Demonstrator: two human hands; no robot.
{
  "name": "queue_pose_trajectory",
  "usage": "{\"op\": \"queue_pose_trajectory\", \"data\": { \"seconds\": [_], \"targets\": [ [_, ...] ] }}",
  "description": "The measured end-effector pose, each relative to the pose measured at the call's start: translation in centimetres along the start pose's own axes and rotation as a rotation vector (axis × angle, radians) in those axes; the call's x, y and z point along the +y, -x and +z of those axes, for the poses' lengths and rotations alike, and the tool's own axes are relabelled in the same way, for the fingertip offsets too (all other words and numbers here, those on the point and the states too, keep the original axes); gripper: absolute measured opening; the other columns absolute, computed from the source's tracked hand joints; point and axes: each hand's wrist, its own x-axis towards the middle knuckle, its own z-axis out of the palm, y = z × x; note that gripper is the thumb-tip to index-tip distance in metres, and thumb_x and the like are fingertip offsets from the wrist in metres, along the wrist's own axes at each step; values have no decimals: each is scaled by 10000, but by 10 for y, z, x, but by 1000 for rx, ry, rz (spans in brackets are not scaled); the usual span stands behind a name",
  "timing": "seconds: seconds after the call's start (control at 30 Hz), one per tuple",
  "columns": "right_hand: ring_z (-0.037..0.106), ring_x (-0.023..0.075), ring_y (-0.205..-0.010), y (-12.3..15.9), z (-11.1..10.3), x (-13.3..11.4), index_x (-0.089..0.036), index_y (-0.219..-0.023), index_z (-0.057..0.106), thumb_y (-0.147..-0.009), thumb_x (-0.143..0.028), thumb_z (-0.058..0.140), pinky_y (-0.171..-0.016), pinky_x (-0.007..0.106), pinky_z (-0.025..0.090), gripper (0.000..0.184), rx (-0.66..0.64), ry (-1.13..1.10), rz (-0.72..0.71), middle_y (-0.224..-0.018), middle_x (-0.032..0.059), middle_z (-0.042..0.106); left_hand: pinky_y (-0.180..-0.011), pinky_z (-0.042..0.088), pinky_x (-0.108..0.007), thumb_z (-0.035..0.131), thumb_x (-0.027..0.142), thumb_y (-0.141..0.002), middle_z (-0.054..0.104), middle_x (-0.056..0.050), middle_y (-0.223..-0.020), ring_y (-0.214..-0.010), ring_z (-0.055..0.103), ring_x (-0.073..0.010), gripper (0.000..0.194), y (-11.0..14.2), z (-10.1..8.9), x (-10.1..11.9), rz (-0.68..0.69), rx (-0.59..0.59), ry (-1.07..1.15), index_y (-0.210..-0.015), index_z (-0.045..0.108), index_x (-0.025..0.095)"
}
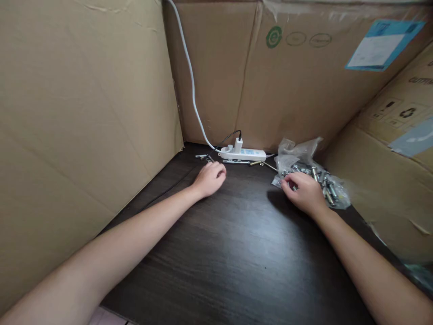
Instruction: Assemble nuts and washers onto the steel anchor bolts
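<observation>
My left hand (210,178) is closed, with its fingers curled, above the dark tabletop just in front of some small metal hardware (200,156). Whatever its fingers may hold is hidden. At the right, my right hand (304,192) hovers at the near edge of a clear plastic bag (291,151). Its thumb and fingers are bent together, and I cannot make out anything between them. Several metal expansion bolts (330,189) lie in and on the bag, partly covered by this hand. Between the hands, a silver rod (236,161) and a brass-coloured piece (255,163) lie in a row.
A white power strip (259,155) lies at the back, with a charger (238,145) plugged in. Its white cord (192,81) climbs the back wall; a black cable (165,192) runs to the left. Cardboard walls (216,67) enclose the dark wooden table (237,253).
</observation>
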Motion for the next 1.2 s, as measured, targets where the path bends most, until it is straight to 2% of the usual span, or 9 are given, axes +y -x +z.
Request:
{"op": "queue_pose_trajectory", "data": {
  "seconds": [0.1,0.2,0.37,0.57,0.7,0.8,0.93,1.03,1.2],
  "targets": [
    [506,158,-614,2,3,3,-186,-670,553,-828,-322,494,-608,267,364,217,7,-9,8,-641,31,574,-863,405,-349,468,156,-769,575,-36,-918,-933,491,-215,135,-6,-4,-24,-138,93,-100,-850,566,202],
    [507,157,-606,2,6,6,-187,-659,552,-825,-313,496,-602,267,362,215,1,-17,18,-641,30,578,-925,392,-389,454,122,-745,554,-45,-1076,-1053,457,-245,305,-9,-7,-41,-224,138,-173,-1004,571,234],
    [517,156,-612,1,8,6,-188,-669,554,-819,-299,502,-591,263,357,194,17,-20,58,-654,27,591,-997,347,-390,411,48,-707,504,-33,-1253,-1183,399,-234,564,-24,-8,-54,-199,75,-236,-1214,517,270],
    [527,161,-628,2,8,2,-187,-674,560,-827,-303,492,-610,266,362,203,0,-35,32,-661,33,592,-992,320,-418,452,202,-797,557,-65,-1191,-1160,411,-270,345,-37,-2,-63,-258,14,-256,-1100,614,231],
    [521,153,-623,2,9,0,-188,-679,557,-832,-306,491,-606,259,358,204,6,-42,46,-656,24,588,-956,347,-406,407,153,-808,586,-64,-1130,-1089,459,-248,350,-31,-2,-64,-273,32,-231,-1072,625,225],
    [516,153,-620,1,8,-1,-187,-668,551,-834,-306,486,-602,255,354,214,-1,-49,42,-643,23,581,-929,372,-393,378,95,-797,595,-59,-1095,-1045,479,-236,386,-20,-5,-55,-252,31,-205,-1047,641,227],
    [517,155,-643,-2,7,-13,-185,-696,560,-847,-306,469,-622,254,359,214,-10,-83,40,-664,26,584,-934,396,-361,415,51,-753,595,-53,-1059,-1011,491,-218,421,5,-1,-24,-189,2,-176,-1049,656,228],
    [524,157,-668,-4,5,-43,-186,-719,566,-853,-299,462,-641,257,356,204,-73,-123,12,-695,32,592,-930,416,-353,441,52,-746,581,-53,-1069,-1021,475,-216,427,25,10,8,-108,-21,-143,-1077,647,225],
    [553,155,-726,0,2,-104,-200,-853,577,-867,-379,472,-639,255,341,208,-311,-142,-72,-793,23,611,-942,430,-335,432,50,-755,559,-62,-1070,-1020,476,-201,433,40,22,49,18,-65,-39,-1114,621,201]
  ]
}}
